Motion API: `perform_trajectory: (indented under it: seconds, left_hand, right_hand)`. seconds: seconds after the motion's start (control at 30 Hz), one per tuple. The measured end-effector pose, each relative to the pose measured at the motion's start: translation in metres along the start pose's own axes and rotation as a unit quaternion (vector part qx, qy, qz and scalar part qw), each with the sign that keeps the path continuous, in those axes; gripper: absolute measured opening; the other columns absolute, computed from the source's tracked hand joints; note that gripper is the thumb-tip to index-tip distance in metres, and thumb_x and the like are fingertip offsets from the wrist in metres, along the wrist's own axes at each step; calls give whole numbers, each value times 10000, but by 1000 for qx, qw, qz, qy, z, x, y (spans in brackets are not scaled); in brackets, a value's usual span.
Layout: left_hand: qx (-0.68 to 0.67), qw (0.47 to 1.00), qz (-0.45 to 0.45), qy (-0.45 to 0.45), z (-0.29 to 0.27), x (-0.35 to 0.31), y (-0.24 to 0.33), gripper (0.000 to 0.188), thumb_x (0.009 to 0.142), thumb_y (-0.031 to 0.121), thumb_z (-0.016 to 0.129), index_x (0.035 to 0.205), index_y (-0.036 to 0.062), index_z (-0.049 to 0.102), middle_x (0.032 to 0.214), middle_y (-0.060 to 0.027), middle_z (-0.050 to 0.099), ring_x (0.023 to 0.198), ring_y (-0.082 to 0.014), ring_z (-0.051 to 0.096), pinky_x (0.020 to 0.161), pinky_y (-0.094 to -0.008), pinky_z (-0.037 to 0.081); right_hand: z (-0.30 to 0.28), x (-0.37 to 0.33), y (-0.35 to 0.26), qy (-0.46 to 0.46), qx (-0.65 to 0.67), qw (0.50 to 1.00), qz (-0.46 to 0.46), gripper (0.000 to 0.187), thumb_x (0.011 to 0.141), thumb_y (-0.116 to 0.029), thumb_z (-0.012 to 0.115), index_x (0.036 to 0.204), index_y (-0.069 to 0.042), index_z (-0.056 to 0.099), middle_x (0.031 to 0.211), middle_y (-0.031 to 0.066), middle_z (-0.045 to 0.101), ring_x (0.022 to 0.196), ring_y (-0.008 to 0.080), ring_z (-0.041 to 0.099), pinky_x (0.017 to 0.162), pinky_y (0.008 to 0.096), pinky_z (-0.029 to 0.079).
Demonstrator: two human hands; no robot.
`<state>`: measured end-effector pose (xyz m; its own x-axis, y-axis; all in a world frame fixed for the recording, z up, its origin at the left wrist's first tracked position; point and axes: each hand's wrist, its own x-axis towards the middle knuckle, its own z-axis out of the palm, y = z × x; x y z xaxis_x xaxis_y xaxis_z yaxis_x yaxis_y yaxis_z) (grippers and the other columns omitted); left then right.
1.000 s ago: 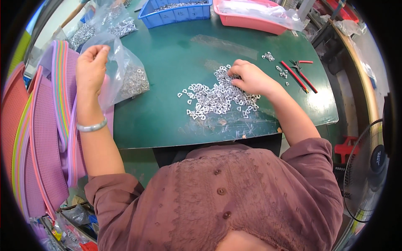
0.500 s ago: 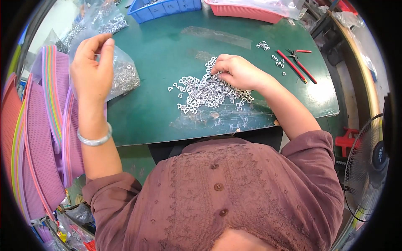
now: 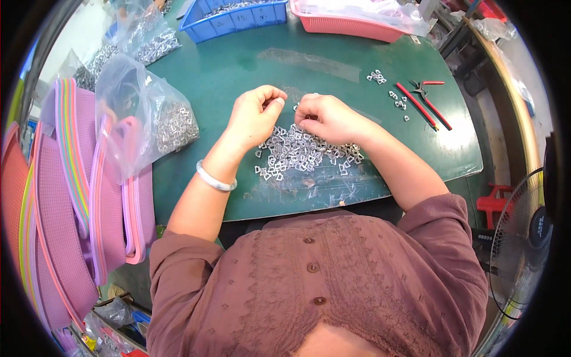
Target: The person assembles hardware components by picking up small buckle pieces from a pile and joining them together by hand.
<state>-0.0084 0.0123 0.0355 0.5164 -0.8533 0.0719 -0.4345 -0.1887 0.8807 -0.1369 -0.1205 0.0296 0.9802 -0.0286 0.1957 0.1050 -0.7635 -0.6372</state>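
A loose pile of small silvery metal buckle-like rings (image 3: pixel 294 149) lies near the table's front edge. My left hand (image 3: pixel 257 113) hovers at the pile's upper left, thumb and fingertips pinched together; whatever may be between them is too small to make out. Over the pile's upper right, my right hand (image 3: pixel 327 118) has its fingers curled in a pinch, with a bit of silvery metal showing at the fingertips. A pale bangle (image 3: pixel 216 177) circles my left wrist. To the left stands a clear plastic bag (image 3: pixel 175 125) with more of these rings in it.
Red-handled pliers (image 3: pixel 425 98) and a few stray rings (image 3: pixel 399 101) lie at the right. A blue bin (image 3: pixel 235 24) and a pink basket (image 3: pixel 351 27) stand at the back. Pink mesh baskets (image 3: pixel 59 208) stack at the left; a fan (image 3: pixel 517 244) stands right.
My left hand has come from the plastic bag at the left to the pile, beside my right hand. My right hand has shifted slightly down.
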Motion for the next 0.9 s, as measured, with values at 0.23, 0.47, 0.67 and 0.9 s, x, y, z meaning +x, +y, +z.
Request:
perform_trajectory:
  seconds: [0.23,0.47,0.67,0.9]
  left_hand:
    - [-263,958,-85,-76,5,-13,-4,104,791,86,543,849,2,567,700,7,545,600,-42,479,517,-177,386]
    - [-274,958,-37,-73,15,-17,-6,92,804,115,559,839,30,564,686,18,532,580,-35,460,529,-162,374]
    - [-272,960,-35,-52,12,-16,-9,90,817,112,536,817,23,551,653,33,507,564,-24,429,506,-156,346]
    - [-235,968,-10,-87,12,-18,-8,68,812,85,535,803,18,550,654,49,491,561,-12,409,498,-154,326]
  right_hand:
    - [-2,0,-11,88,435,875,193,85,767,-56,560,835,-6,562,717,7,557,631,54,492,592,188,410]
    - [9,-3,-12,124,516,828,183,104,765,-63,559,842,6,557,698,18,552,601,60,481,558,177,404]
    - [4,-4,-6,112,483,842,212,131,821,-130,529,855,-12,576,731,20,567,626,69,492,582,193,410]
    - [4,-7,-9,62,456,866,196,120,803,-139,565,797,-19,574,691,-6,534,607,56,447,566,187,384]
